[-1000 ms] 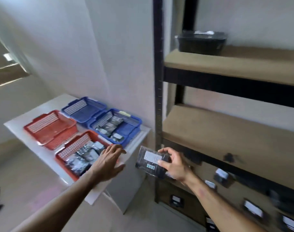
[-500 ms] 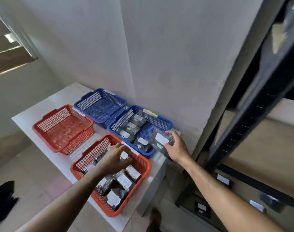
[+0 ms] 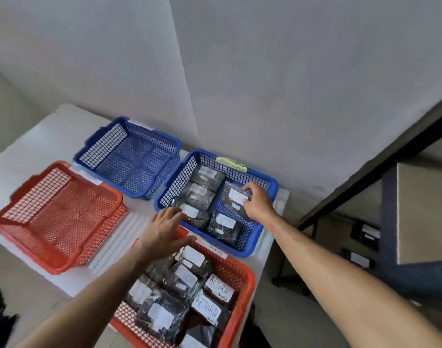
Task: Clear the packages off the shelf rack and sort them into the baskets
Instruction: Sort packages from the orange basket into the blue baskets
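Note:
My right hand (image 3: 257, 202) grips a dark package with a white label (image 3: 236, 197), low inside the near blue basket (image 3: 265, 237) at its right side. That basket holds several other dark labelled packages (image 3: 223, 226). My left hand (image 3: 164, 232) hovers flat with fingers apart over the gap between the near blue basket and the near red basket (image 3: 245, 280), holding nothing. The near red basket is filled with several packages (image 3: 182, 277), two labelled RETURN. The shelf rack (image 3: 395, 156) stands at the right, with packages (image 3: 368, 233) on a low shelf.
An empty blue basket (image 3: 99, 144) and an empty red basket (image 3: 21, 222) sit on the white table (image 3: 39, 136) to the left. A white wall rises just behind the baskets. The floor shows at the bottom left and between table and rack.
My right hand carried the package from the rack down into the near blue basket. My left hand lifted off the red basket's packages and moved up towards the blue basket.

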